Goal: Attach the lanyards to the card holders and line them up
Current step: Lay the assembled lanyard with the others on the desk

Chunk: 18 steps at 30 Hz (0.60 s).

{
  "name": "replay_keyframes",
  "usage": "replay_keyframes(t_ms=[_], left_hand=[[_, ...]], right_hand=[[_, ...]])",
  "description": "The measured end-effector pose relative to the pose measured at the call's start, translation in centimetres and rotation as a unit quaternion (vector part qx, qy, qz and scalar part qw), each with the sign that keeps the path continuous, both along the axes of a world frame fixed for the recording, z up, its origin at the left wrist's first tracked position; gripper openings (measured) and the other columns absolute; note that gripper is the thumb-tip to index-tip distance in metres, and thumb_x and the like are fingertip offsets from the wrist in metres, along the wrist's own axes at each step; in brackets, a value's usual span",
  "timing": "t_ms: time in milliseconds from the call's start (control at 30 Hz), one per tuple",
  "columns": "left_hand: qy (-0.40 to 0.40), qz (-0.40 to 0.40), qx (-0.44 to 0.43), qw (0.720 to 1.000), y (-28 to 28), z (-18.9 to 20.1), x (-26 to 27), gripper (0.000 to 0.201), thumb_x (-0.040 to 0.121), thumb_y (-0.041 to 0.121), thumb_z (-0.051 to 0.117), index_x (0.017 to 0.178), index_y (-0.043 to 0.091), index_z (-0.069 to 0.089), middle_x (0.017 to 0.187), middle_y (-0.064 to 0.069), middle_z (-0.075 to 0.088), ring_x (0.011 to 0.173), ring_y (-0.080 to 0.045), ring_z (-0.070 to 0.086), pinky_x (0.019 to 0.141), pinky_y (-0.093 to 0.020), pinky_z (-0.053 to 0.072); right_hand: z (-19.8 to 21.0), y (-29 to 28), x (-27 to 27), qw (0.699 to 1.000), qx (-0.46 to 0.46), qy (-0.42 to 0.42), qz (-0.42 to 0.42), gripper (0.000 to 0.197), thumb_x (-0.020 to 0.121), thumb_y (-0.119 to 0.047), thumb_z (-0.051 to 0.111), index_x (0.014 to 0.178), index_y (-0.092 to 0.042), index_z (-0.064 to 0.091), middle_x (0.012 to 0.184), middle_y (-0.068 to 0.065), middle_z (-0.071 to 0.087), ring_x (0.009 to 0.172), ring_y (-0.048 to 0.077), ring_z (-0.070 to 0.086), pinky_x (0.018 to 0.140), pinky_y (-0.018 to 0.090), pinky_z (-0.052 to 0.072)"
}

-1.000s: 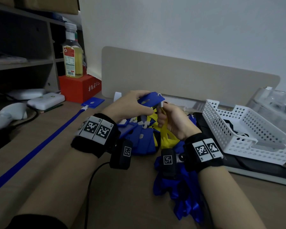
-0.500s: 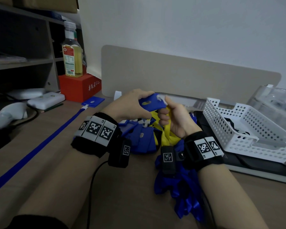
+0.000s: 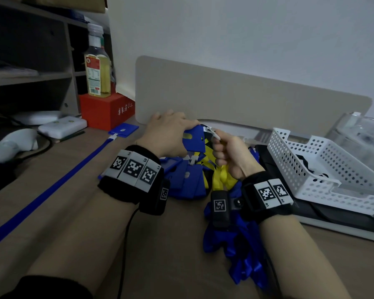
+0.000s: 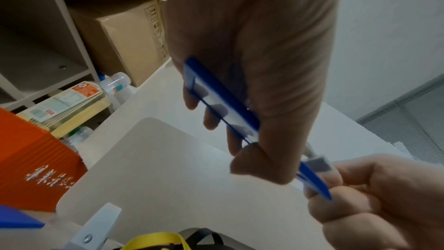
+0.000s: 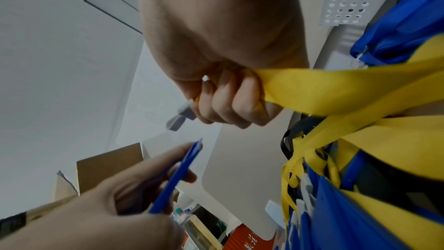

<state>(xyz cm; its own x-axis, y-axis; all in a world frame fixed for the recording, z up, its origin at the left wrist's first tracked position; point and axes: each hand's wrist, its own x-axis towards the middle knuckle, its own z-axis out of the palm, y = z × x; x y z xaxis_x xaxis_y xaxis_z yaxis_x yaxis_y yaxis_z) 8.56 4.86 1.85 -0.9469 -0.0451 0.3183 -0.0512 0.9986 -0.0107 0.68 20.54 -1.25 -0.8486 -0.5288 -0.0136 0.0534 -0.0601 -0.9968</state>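
left hand [image 3: 171, 134] raised above the bench [image 3: 73, 190], thumb and fingers clamped on a blue card holder [image 3: 193, 140]; in the left wrist view the holder [image 4: 223, 102] runs edge-on between thumb and fingertips. right hand [image 3: 231, 156] fisted round a yellow lanyard [image 5: 324, 86], its white plastic clip [image 3: 213, 134] sticking out past the knuckles, close to the holder's top corner; whether clip and holder are joined, cannot tell. under both hands: heap of blue card holders [image 3: 188, 180] mixed with yellow lanyards [image 3: 221, 175]; bunch of blue lanyards [image 3: 242, 244] nearer the body. one finished set lies apart at left, blue holder [image 3: 123, 129] with blue strap [image 3: 52, 188] stretched along the bench. white perforated basket [image 3: 311, 169] at right.
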Motion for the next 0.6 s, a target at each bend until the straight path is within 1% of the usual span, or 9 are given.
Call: replay_keyframes(t_ms=[67, 133, 200, 267, 333, 367, 467, 533, 600], left_hand=[[-0.001, 0.008, 0.039, 0.999, -0.1, -0.1, 0.0, 0.077, 0.075, 0.038, 0.071, 0.143, 0.036, 0.034, 0.126, 0.002, 0.048, 0.118, -0.023, 0.043, 0.094, -0.04, 0.034], [0.0, -0.005, 0.214, 0.977, 0.0, -0.1, 0.2, 0.069, 0.074, 0.027, 0.072, 0.135, 0.029, 0.042, 0.12, 0.003, 0.052, 0.101, -0.018, 0.055, 0.083, -0.035, 0.046], [-0.015, -0.026, 0.45, 0.893, 0.4, -0.2, 0.2, 0.05, 0.074, 0.015, 0.069, 0.119, 0.018, 0.049, 0.114, -0.003, 0.059, 0.075, -0.015, 0.058, 0.068, -0.035, 0.049], [-0.058, -0.044, 0.632, 0.772, 0.8, -0.5, 0.1, 0.038, 0.065, 0.014, 0.06, 0.102, 0.012, 0.051, 0.114, -0.013, 0.065, 0.058, -0.014, 0.054, 0.058, -0.032, 0.042], [-0.113, -0.068, 0.728, 0.673, 1.2, -0.9, 0.1, 0.031, 0.058, 0.015, 0.051, 0.089, 0.013, 0.048, 0.118, -0.013, 0.065, 0.053, -0.015, 0.055, 0.051, -0.024, 0.037], [-0.136, -0.08, 0.746, 0.646, 1.5, -1.0, 0.2, 0.027, 0.058, 0.015, 0.049, 0.085, 0.014, 0.046, 0.12, -0.012, 0.065, 0.055, -0.019, 0.059, 0.049, -0.022, 0.037], [-0.18, -0.103, 0.763, 0.612, 2.2, -1.4, 0.1, 0.027, 0.059, 0.016, 0.05, 0.085, 0.012, 0.043, 0.113, -0.01, 0.068, 0.065, -0.03, 0.065, 0.051, -0.024, 0.036], [-0.204, -0.105, 0.767, 0.6, 2.2, -1.5, 0.0, 0.028, 0.059, 0.016, 0.049, 0.086, 0.012, 0.044, 0.102, -0.011, 0.068, 0.062, -0.029, 0.061, 0.052, -0.024, 0.035], [-0.232, -0.108, 0.767, 0.588, 2.2, -1.3, 0.2, 0.03, 0.06, 0.016, 0.049, 0.088, 0.011, 0.042, 0.105, -0.017, 0.067, 0.059, -0.027, 0.056, 0.05, -0.023, 0.037]], right_hand=[[0.1, 0.2, -0.4, 0.998, -0.057, -0.027, -0.013, 0.038, 0.102, -0.032, 0.034, 0.066, -0.021, 0.037, 0.045, -0.012, 0.022, 0.036, 0.004, 0.014, 0.031, 0.016, 0.012], [0.2, 0.4, -0.7, 0.986, -0.15, -0.067, -0.022, 0.04, 0.104, -0.037, 0.03, 0.069, -0.02, 0.038, 0.043, -0.01, 0.026, 0.034, 0.004, 0.018, 0.031, 0.016, 0.015], [0.3, 0.5, -0.9, 0.962, -0.253, -0.104, -0.013, 0.042, 0.104, -0.041, 0.026, 0.071, -0.019, 0.039, 0.044, -0.009, 0.028, 0.034, 0.004, 0.021, 0.032, 0.016, 0.017], [0.5, 0.5, -1.0, 0.93, -0.341, -0.137, 0.002, 0.043, 0.103, -0.044, 0.025, 0.072, -0.018, 0.04, 0.046, -0.008, 0.029, 0.034, 0.005, 0.023, 0.034, 0.016, 0.02], [0.9, 0.3, -1.0, 0.904, -0.403, -0.147, 0.004, 0.043, 0.103, -0.044, 0.025, 0.072, -0.018, 0.04, 0.047, -0.006, 0.029, 0.035, 0.007, 0.025, 0.035, 0.017, 0.023], [1.2, 0.2, -1.0, 0.892, -0.427, -0.149, 0.003, 0.043, 0.103, -0.044, 0.025, 0.072, -0.017, 0.041, 0.048, -0.006, 0.03, 0.035, 0.008, 0.026, 0.035, 0.018, 0.024], [1.9, 0.1, -0.8, 0.86, -0.487, -0.152, 0.005, 0.044, 0.104, -0.041, 0.025, 0.07, -0.016, 0.041, 0.047, -0.005, 0.031, 0.035, 0.009, 0.028, 0.037, 0.019, 0.028], [2.2, 0.0, -0.8, 0.848, -0.508, -0.151, 0.002, 0.044, 0.104, -0.039, 0.025, 0.07, -0.016, 0.041, 0.047, -0.004, 0.031, 0.035, 0.009, 0.028, 0.038, 0.019, 0.029], [2.1, 0.1, -1.0, 0.843, -0.517, -0.149, -0.007, 0.044, 0.105, -0.038, 0.026, 0.07, -0.016, 0.041, 0.048, -0.004, 0.032, 0.035, 0.009, 0.028, 0.038, 0.02, 0.03]])
